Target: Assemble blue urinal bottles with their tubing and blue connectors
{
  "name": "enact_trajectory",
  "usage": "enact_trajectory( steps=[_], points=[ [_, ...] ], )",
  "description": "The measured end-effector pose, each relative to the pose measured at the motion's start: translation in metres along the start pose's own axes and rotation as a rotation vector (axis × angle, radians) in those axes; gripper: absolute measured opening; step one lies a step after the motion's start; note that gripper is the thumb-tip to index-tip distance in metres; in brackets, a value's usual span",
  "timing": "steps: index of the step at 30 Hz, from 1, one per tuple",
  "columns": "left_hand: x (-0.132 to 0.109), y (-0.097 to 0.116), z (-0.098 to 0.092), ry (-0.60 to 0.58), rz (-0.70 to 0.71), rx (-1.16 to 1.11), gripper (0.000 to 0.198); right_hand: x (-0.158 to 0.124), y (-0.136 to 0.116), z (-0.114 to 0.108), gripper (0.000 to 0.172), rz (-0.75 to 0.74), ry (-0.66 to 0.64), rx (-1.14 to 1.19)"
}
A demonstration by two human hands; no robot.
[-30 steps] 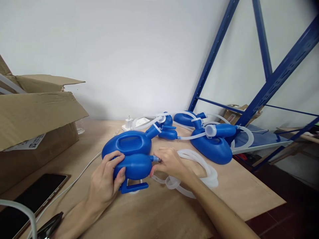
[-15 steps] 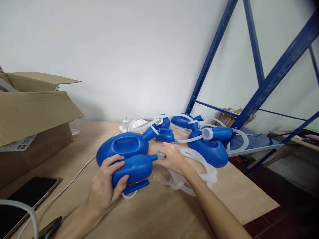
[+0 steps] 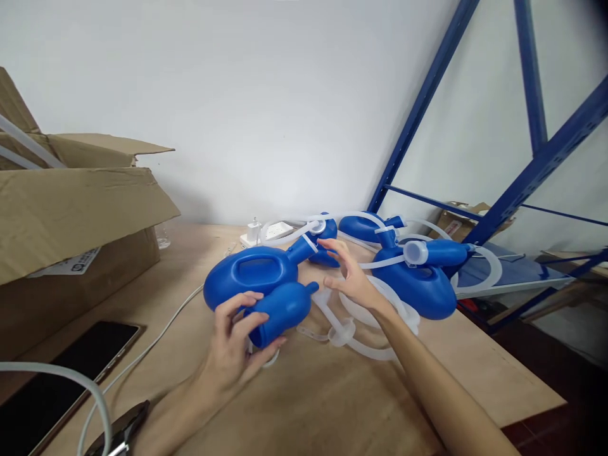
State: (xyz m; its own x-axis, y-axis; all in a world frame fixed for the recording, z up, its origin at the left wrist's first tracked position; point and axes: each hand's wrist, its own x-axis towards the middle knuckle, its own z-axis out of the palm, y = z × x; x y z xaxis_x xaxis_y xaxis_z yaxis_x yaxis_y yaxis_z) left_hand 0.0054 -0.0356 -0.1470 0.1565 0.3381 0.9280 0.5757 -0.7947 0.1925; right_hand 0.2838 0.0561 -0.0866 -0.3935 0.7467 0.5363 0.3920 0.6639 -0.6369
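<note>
My left hand grips a blue plastic funnel-shaped cup from its wide end. Its narrow spout points right and its open mouth is turned towards me. My right hand hovers just right of the spout, fingers apart and holding nothing. Coils of translucent tubing lie below that hand, with a clear cap-like piece among them; whether a tube end touches the spout I cannot tell. Directly behind the cup lies a blue handled bottle, its neck pointing up and right.
More blue bottles with tubing sit at the back right, another blue cup resting on one. A cardboard box and a phone are at left. A white power strip is by the wall; blue shelving stands right.
My right hand has come off the clear tube end at the spout, risen and spread its fingers. The blue cup has tilted, spout up. The view has swung left.
</note>
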Motion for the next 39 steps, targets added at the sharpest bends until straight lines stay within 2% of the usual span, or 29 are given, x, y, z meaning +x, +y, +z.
enact_trajectory(
  steps=[4,7,10,13,16,19,21,23,25,27,29,32,36,39],
  points=[
    [-0.007,0.003,0.003,-0.201,0.067,-0.042,0.017,0.02,0.002,0.002,0.074,0.118,0.172,-0.097],
    [-0.006,0.002,0.0,-0.396,0.195,-0.063,0.024,0.039,0.003,0.005,0.068,0.177,0.115,-0.246],
    [-0.003,0.0,-0.005,-0.529,0.242,-0.084,0.044,0.055,0.009,0.006,0.057,0.157,0.014,-0.271],
    [-0.004,-0.004,-0.007,-0.534,0.223,-0.048,0.048,0.067,0.019,0.005,0.061,0.166,0.014,-0.205],
    [-0.001,-0.009,-0.008,-0.412,0.194,0.069,0.041,0.072,0.025,0.005,0.068,0.15,0.032,-0.285],
    [0.02,-0.017,-0.007,-0.276,0.125,0.245,0.038,0.071,0.026,0.005,0.071,0.114,-0.035,-0.356],
    [0.044,-0.024,-0.004,-0.239,-0.003,0.39,0.036,0.069,0.025,0.006,0.068,0.079,-0.058,-0.347],
    [0.071,-0.031,0.002,-0.32,-0.128,0.509,0.043,0.068,0.025,0.009,0.061,0.031,-0.049,-0.329],
    [0.094,-0.036,0.009,-0.472,-0.247,0.577,0.053,0.067,0.027,0.011,0.056,-0.007,-0.045,-0.308],
    [0.108,-0.041,0.014,-0.644,-0.369,0.591,0.055,0.067,0.029,0.014,0.052,-0.008,-0.013,-0.299],
    [0.115,-0.045,0.016,-0.762,-0.412,0.574,0.052,0.067,0.031,0.017,0.042,-0.019,0.04,-0.306],
    [0.116,-0.051,0.013,-0.825,-0.385,0.571,0.043,0.068,0.03,0.02,0.029,-0.038,0.089,-0.278],
    [0.117,-0.056,0.007,-0.89,-0.406,0.604,0.037,0.07,0.021,0.026,0.032,0.083,0.119,-0.056],
    [0.118,-0.057,0.007,-0.909,-0.426,0.604,0.032,0.069,0.012,0.03,0.035,0.129,0.097,0.016]
  ],
)
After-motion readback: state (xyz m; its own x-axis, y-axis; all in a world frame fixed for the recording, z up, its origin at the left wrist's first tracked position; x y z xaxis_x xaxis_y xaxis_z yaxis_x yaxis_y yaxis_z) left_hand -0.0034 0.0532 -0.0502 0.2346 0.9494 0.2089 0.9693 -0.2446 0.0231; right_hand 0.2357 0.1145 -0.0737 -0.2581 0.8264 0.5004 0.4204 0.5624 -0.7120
